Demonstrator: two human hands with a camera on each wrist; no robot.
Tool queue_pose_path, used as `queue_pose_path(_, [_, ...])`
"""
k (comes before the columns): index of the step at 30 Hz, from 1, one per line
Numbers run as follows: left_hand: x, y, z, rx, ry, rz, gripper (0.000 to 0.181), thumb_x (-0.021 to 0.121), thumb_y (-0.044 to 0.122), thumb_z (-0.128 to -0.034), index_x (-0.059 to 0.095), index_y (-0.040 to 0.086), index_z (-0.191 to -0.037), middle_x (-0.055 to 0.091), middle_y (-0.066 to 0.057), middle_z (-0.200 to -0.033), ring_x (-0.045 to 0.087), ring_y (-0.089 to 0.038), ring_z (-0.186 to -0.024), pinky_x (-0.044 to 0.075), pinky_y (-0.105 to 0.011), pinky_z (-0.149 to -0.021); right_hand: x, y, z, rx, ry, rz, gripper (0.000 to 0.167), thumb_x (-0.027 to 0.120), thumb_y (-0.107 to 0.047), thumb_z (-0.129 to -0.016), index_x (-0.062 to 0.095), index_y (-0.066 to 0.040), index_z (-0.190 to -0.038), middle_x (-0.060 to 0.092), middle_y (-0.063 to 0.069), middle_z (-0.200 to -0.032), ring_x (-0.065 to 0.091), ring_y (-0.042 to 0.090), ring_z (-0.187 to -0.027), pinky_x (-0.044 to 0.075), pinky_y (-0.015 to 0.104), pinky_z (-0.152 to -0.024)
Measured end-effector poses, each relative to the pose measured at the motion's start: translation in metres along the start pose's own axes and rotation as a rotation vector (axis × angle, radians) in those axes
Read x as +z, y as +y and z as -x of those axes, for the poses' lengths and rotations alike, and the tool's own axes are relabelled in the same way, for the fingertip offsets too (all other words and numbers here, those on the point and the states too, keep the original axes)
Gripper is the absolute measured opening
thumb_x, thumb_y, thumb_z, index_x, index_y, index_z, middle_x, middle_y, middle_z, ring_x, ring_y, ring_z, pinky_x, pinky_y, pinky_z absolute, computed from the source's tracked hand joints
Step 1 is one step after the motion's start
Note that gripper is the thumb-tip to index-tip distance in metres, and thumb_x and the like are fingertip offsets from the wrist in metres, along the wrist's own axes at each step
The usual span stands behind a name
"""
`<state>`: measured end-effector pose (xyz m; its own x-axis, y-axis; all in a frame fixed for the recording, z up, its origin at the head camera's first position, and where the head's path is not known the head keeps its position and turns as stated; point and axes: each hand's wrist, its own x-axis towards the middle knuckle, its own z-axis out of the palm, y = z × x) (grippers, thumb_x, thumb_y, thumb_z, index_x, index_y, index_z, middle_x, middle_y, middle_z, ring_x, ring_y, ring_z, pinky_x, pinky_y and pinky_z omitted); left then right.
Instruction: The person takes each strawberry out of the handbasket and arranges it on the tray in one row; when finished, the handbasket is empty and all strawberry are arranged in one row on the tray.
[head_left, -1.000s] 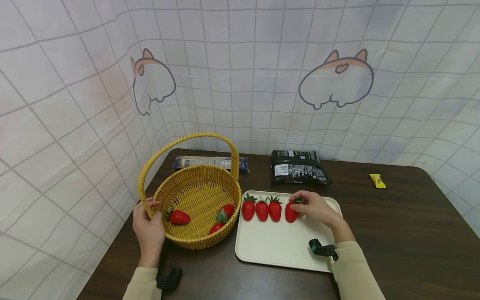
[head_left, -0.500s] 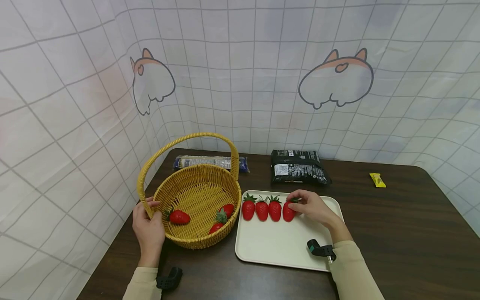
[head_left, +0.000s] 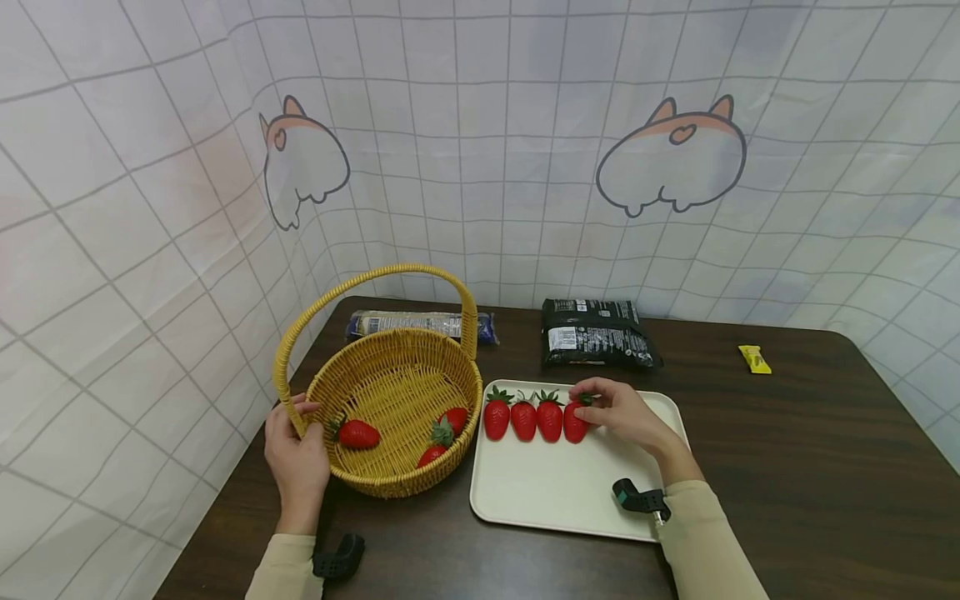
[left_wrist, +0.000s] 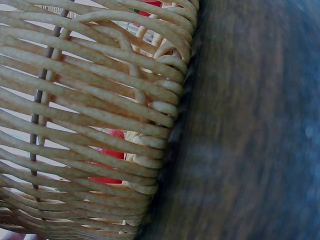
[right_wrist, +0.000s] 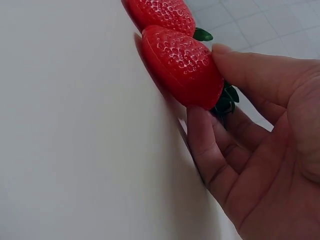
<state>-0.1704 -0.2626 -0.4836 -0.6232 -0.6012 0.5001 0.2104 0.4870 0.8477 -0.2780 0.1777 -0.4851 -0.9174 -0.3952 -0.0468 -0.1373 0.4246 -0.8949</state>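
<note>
My right hand (head_left: 626,417) pinches a red strawberry (right_wrist: 182,65) near its leafy end, thumb on one side and fingers on the other. The strawberry lies on the cream tray (head_left: 555,492), at the right end of a row. Three other strawberries (head_left: 523,421) lie side by side to its left, leaves toward the back; in the right wrist view, the held one touches its neighbour. On the left, my left hand (head_left: 296,462) grips the yellow wicker basket (head_left: 401,333) at its rim by the handle's foot. Three strawberries (head_left: 358,434) lie inside. The left wrist view shows mostly the basket's woven wall (left_wrist: 90,100).
Behind the basket lies a long blue-and-clear packet (head_left: 408,323). A black plastic packet (head_left: 600,333) sits behind the tray. Toward the right rear is a small yellow wrapped sweet (head_left: 754,360). A white gridded curtain (head_left: 525,167) hangs along the dark wooden table's (head_left: 787,467) back and left.
My right hand has slid the pinched strawberry slightly left, closer to the others in the row. The left hand and the basket have stayed put.
</note>
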Motion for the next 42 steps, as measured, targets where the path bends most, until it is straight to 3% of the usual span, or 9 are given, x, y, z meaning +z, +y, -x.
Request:
queue_pose_path(7, [0.0,0.001,0.0,-0.009,-0.002,0.002,0.022,0.049,-0.015,-0.0815,0.065,-0.008,-0.096,0.058,-0.017,-0.119,0.049,-0.028,-0.117,0.034,-0.035,-0.096,-0.001,0.005,-0.002,-0.034,-0.006,-0.057,0.045,0.067,-0.013,-0.091,0.056,-0.007,-0.133,0.061,0.018,-0.126,0.064,0.027,-0.094,0.054,0.035,-0.074])
queue_pose_path(13, [0.0,0.001,0.0,-0.012,-0.002,0.001,0.023,0.049,-0.015,-0.0816,0.066,-0.007,-0.096,0.057,-0.017,-0.119,0.049,-0.027,-0.117,0.034,-0.038,-0.097,-0.007,0.008,0.0,-0.012,0.02,-0.095,0.047,0.064,-0.02,-0.094,0.052,-0.003,-0.136,0.057,0.02,-0.13,0.064,0.03,-0.101,0.056,0.038,-0.079])
queue_pose_path(20, [0.001,0.003,-0.003,-0.014,0.005,0.011,0.023,0.049,-0.016,-0.0812,0.065,-0.008,-0.096,0.057,-0.017,-0.119,0.05,-0.027,-0.115,0.034,-0.029,-0.095,-0.026,0.005,0.004,0.047,0.204,-0.043,0.041,0.057,-0.024,-0.099,0.054,-0.002,-0.134,0.058,0.02,-0.13,0.06,0.034,-0.105,0.055,0.033,-0.079])
queue_pose_path(25, [0.0,0.003,-0.002,-0.025,0.0,0.01,0.023,0.049,-0.015,-0.0819,0.065,-0.007,-0.097,0.057,-0.017,-0.12,0.05,-0.027,-0.115,0.034,-0.026,-0.094,-0.027,-0.006,0.003,0.05,0.283,-0.138,0.041,0.055,-0.027,-0.1,0.055,-0.002,-0.131,0.06,0.019,-0.126,0.056,0.032,-0.103,0.054,0.027,-0.079])
queue_pose_path(32, [-0.001,0.001,0.004,-0.035,-0.01,0.014,0.023,0.05,-0.015,-0.0815,0.065,-0.008,-0.097,0.056,-0.018,-0.12,0.049,-0.025,-0.115,0.033,-0.019,-0.091,-0.007,-0.022,0.0,0.002,0.209,-0.277,0.042,0.058,-0.026,-0.098,0.055,0.002,-0.129,0.062,0.019,-0.122,0.057,0.03,-0.096,0.054,0.029,-0.081])
queue_pose_path(42, [-0.001,0.0,0.001,-0.045,-0.008,0.018,0.024,0.052,-0.015,-0.0812,0.065,-0.008,-0.099,0.056,-0.017,-0.122,0.048,-0.017,-0.112,0.036,-0.015,-0.083,0.026,-0.065,-0.009,-0.069,0.099,-0.261,0.034,0.059,-0.019,-0.097,0.059,0.001,-0.125,0.064,0.019,-0.12,0.057,0.04,-0.102,0.053,0.041,-0.084])
